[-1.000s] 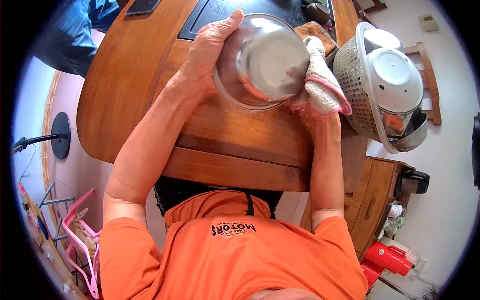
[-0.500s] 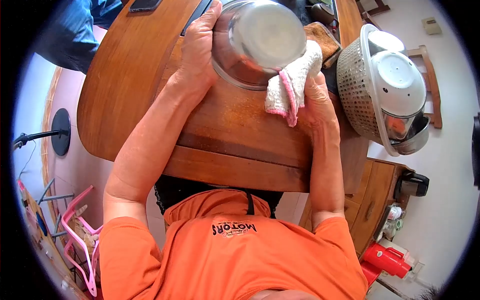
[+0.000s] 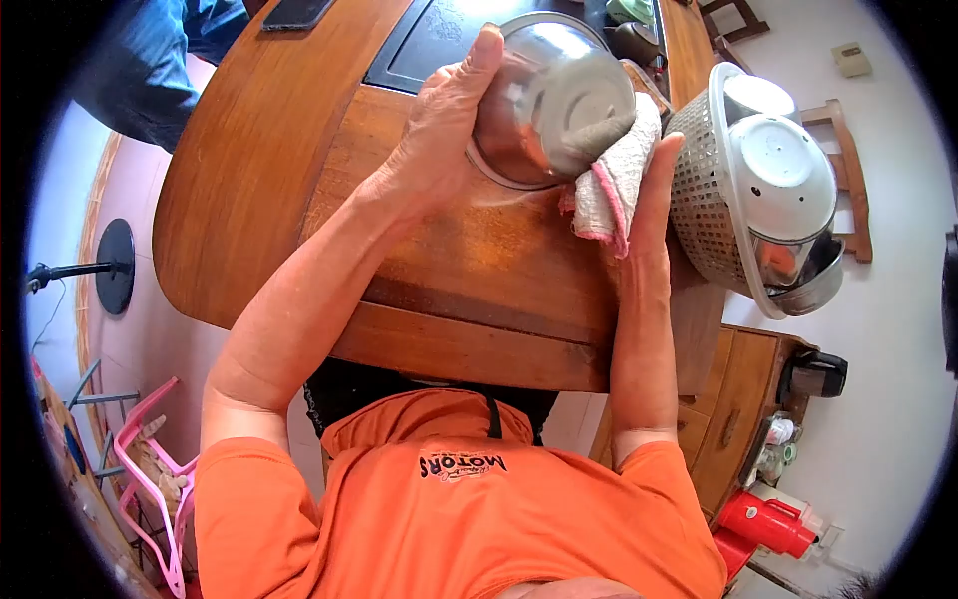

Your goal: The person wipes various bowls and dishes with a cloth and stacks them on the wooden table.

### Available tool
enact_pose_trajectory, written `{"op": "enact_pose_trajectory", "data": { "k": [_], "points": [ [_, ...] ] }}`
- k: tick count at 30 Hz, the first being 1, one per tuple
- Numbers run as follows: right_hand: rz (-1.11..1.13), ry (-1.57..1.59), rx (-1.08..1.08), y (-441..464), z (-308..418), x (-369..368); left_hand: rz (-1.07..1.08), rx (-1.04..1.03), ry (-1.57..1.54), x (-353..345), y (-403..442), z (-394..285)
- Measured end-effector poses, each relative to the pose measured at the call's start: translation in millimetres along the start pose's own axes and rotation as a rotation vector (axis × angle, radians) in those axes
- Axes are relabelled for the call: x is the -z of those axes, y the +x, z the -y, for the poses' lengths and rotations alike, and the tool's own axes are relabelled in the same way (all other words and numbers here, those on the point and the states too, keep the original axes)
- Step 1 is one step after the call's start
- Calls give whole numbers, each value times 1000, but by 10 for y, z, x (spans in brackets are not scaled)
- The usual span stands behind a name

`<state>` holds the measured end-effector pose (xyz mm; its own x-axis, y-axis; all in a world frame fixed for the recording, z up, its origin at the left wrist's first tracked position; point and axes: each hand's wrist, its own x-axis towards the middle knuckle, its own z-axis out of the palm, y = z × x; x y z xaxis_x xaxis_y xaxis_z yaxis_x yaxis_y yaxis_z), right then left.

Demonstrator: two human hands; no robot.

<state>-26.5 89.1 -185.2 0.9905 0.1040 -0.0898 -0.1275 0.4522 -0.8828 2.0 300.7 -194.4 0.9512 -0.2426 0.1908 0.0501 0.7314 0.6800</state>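
Observation:
A shiny steel bowl [image 3: 544, 95] is held up over the wooden table, tilted so that its round base faces me. My left hand [image 3: 444, 125] grips its left rim, with the thumb along the outside. Against the bowl's lower right side lies a white cloth [image 3: 621, 180] with a pink edge. My right hand [image 3: 654, 190] is behind the cloth and presses it to the steel; part of its fingers is hidden by the cloth.
On the right stands a perforated plastic basket [image 3: 704, 190] with upturned bowls [image 3: 783, 165] in it. A black panel [image 3: 439, 45] is set in the wooden table [image 3: 249, 190]. A phone [image 3: 296, 14] lies at the far left. Another person's jeans [image 3: 140, 70] show beyond the table.
The bowl has moved a little to the right and tipped, showing more of its side. My right hand and the cloth have shifted right along with it, uncovering the black panel.

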Motion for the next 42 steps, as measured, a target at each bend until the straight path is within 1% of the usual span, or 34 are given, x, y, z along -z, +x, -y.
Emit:
{"op": "enact_pose_trajectory", "data": {
  "k": [2, 3, 4, 6, 7, 9, 10, 12, 14, 15, 16, 18, 19, 21, 22, 24, 25, 27, 29, 31, 33, 34, 35, 37, 39, 41, 42],
  "points": [
    [-11, 25, -23, 32, 7, -67, -4, 50, 5, -21, -15, 8],
    [-12, 25, -23, 87, -13, 16, -6, 76, 9, -33, -18, 17],
    [200, 534, -154, 129, -17, 27, -5, 78, 9, -40, -29, 32],
    [-76, 43, -67, 139, -27, 17, -44, 73, 92, -37, -45, 81],
    [-76, 43, -66, 143, -32, 28, -43, 73, 92, -17, -36, 94],
    [-66, -79, 2, 154, -62, 75, -17, 137, -10, 45, -6, 100],
    [-96, -175, -3, 126, -76, 95, -16, 137, -10, 54, -4, 83],
    [-117, -453, 127, 130, -93, 114, 4, 188, -70, 63, 6, 63],
    [-104, -763, 377, 98, -79, -70, -3, 195, -57, 48, -9, 42],
    [-90, -836, 393, 71, -51, -99, -9, 201, -46, 43, -15, 41],
    [-93, -862, 462, 101, -78, -68, -8, 202, -45, 52, -11, 47],
    [-97, -889, 529, 104, -47, -21, 25, 189, -64, 79, -3, 61],
    [52, -830, 384, 52, 74, -33, 25, 188, -64, 64, -6, 54],
    [201, -767, 237, -20, 94, -96, -25, 208, -64, 19, -21, 33],
    [93, -764, 329, -38, 6, -183, -28, 206, -64, 20, -13, 39],
    [-15, -757, 411, -41, -63, -208, -26, 197, -70, 34, -14, 71],
    [-3, -814, 477, -31, -73, -178, -29, 197, -71, 34, -23, 64],
    [10, -873, 547, 9, -73, -146, 32, 201, -127, 13, -29, 33],
    [-5, -1186, 877, 52, -64, -156, 18, 201, -121, -11, -38, 36],
    [-8, -1168, 878, -3, -87, -236, 4, 202, -114, -31, -50, 31],
    [51, -1440, 1058, -50, -127, -315, 11, 198, -33, -51, -55, 39],
    [42, -1429, 1156, -79, -189, -428, 13, 202, -32, -69, -54, 65],
    [37, -1430, 1153, -145, -197, -521, -17, 165, 13, -92, -52, 103],
    [101, -1649, 1157, -263, -190, -650, -44, 130, 60, -118, -73, 124],
    [116, -1616, 1172, -256, -195, -644, -30, 201, -63, -137, -126, 95],
    [157, -1637, 1208, -234, -143, -622, -29, 199, -43, -116, -113, 127],
    [155, -1638, 1209, -197, -133, -591, 32, 207, -21, -38, -90, 174]
  ]
}}
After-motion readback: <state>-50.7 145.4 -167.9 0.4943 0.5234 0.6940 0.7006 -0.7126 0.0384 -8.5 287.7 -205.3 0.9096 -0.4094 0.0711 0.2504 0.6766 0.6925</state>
